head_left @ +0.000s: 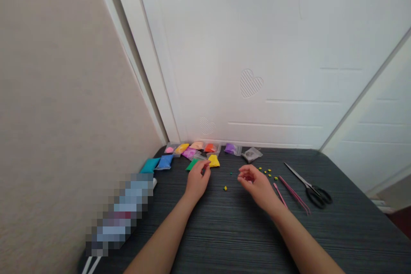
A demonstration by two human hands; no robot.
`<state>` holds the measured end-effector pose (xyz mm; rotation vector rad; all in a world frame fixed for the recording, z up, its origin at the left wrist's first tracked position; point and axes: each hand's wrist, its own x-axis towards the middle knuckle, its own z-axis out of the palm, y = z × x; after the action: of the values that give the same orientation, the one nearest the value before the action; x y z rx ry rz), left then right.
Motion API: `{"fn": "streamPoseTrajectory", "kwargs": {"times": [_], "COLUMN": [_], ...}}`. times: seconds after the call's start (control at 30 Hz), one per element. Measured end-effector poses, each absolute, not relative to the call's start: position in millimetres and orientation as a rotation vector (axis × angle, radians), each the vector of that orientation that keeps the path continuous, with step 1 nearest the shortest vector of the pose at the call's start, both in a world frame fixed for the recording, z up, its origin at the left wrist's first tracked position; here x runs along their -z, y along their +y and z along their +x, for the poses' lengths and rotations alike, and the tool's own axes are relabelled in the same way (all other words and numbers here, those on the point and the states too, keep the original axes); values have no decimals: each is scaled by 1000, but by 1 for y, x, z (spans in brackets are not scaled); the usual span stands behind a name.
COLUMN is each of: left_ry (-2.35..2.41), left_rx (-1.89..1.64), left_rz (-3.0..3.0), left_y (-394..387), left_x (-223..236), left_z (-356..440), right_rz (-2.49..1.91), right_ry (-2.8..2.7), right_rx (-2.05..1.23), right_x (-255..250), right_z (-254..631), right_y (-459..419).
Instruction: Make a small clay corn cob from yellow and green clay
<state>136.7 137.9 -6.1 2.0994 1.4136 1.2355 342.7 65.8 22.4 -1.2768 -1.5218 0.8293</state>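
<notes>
In the head view, the left hand [198, 178] is seen half open, a gap being left between thumb and fingers; it is placed just beside a green packet [192, 163] and a yellow packet [213, 161]. The right hand [253, 182] is loosely curled; whether something is held inside cannot be told. Between the hands, one yellow-green piece [225, 188] is found on the counter [224, 231]. Beyond the right hand, five similar small pieces [269, 175] are counted. Eleven packets are counted in total, also one pair of scissors [310, 187], one pair of pink tweezers [293, 194] and one pink stick [280, 195].
</notes>
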Motion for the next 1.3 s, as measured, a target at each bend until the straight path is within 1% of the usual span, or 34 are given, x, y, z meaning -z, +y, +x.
{"fn": "streamPoseTrajectory", "kwargs": {"times": [0.17, 0.27, 0.4, 0.57, 0.83, 1.1, 1.3], "left_ry": [1414, 1421, 1456, 1490, 1401, 1362, 1355], "left_rx": [-1144, -1019, -880, -848, -813, -812, -843], "left_rz": [2118, 2107, 2035, 1992, 1957, 1912, 1882], "left_y": [139, 142, 147, 152, 150, 149, 148], "left_x": [11, 13, 16, 15, 11, 10, 9], "left_z": [139, 144, 152, 153, 147, 145, 145], "right_rz": [-1344, -1383, -1404, -1456, -1559, -1465, -1521], "right_ry": [-1691, -1748, -1753, -1746, -1796, -1860, -1865], "right_rx": [-699, -637, -652, -673, -517, -572, -549], "right_x": [-10, -7, -6, -6, -6, -4, -7], "right_z": [343, 345, 350, 353, 352, 350, 348], "right_y": [63, 64, 68, 67, 64, 68, 65]}}
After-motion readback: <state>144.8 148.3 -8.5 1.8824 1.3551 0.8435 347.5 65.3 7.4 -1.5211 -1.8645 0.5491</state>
